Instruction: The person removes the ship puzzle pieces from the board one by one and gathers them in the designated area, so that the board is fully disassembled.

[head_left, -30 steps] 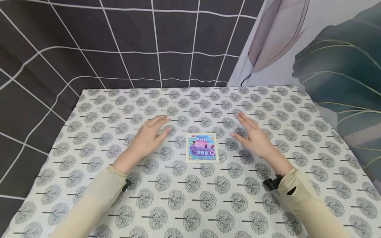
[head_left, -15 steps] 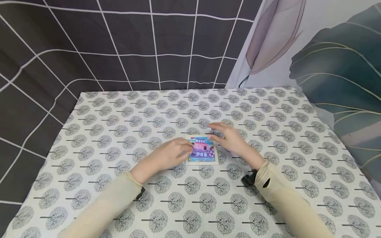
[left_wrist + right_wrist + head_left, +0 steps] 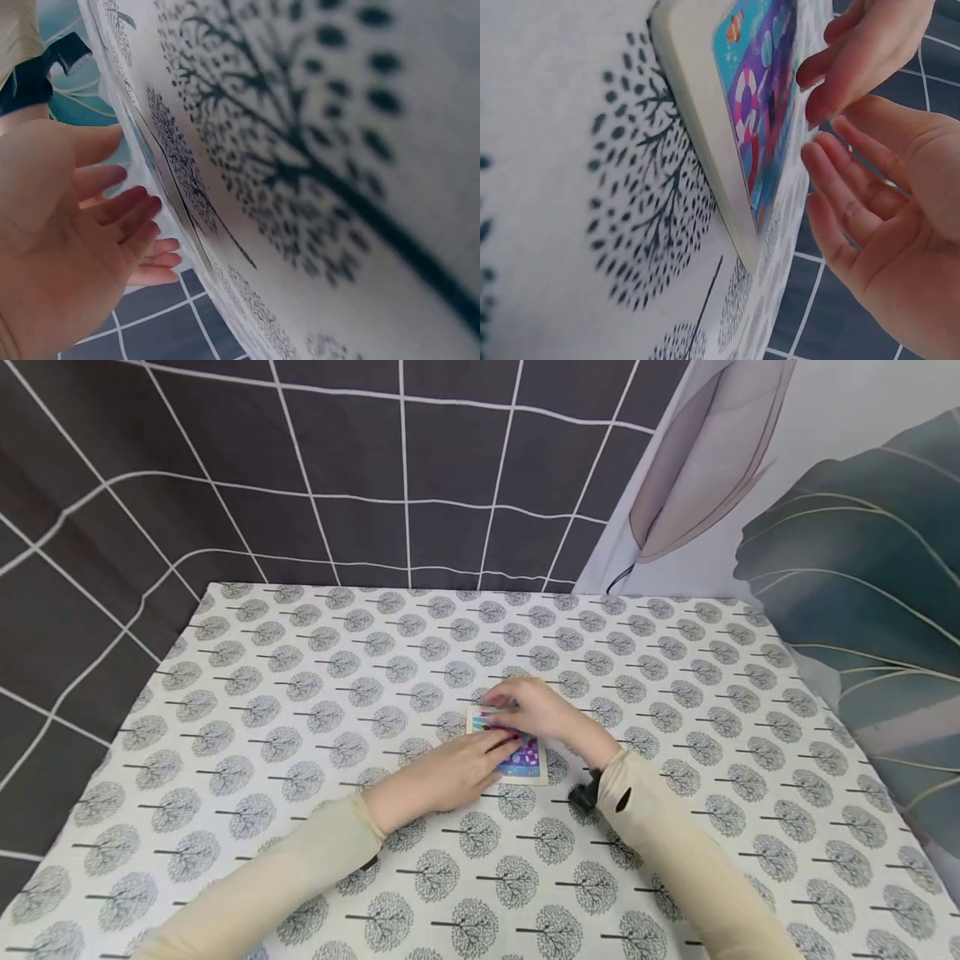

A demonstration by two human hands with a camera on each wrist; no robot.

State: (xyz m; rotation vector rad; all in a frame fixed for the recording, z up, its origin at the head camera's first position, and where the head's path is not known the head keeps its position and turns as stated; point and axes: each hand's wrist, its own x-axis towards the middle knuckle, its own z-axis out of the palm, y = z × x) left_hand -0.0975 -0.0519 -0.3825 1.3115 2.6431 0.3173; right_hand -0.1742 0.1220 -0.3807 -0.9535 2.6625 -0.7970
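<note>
A small square picture board (image 3: 534, 770) with a pale border lies flat on the tablecloth, and a blue and purple printed picture fills its middle. My left hand (image 3: 453, 770) reaches over its near left part, fingers extended and slightly bent. Just beyond, my right hand (image 3: 538, 708) arches over the far part, hiding much of the picture. In the right wrist view, the picture board (image 3: 701, 105) shows its thick edge, and both hands are over it holding nothing. Whether any fingertip touches its surface I cannot tell. The left wrist view shows the left hand (image 3: 67, 225) with loose fingers.
A white tablecloth (image 3: 300, 693) printed with grey trees covers the table. Behind it hangs a dark curtain (image 3: 442, 452) with a white grid. A leaf-patterned curtain (image 3: 862, 560) hangs at the right. Dark wrist devices (image 3: 585, 795) sit near the sleeve cuffs.
Both hands have come inward from either side of the picture board to above it, the left from the left, the right from the right. The board stays flat in about the same place.
</note>
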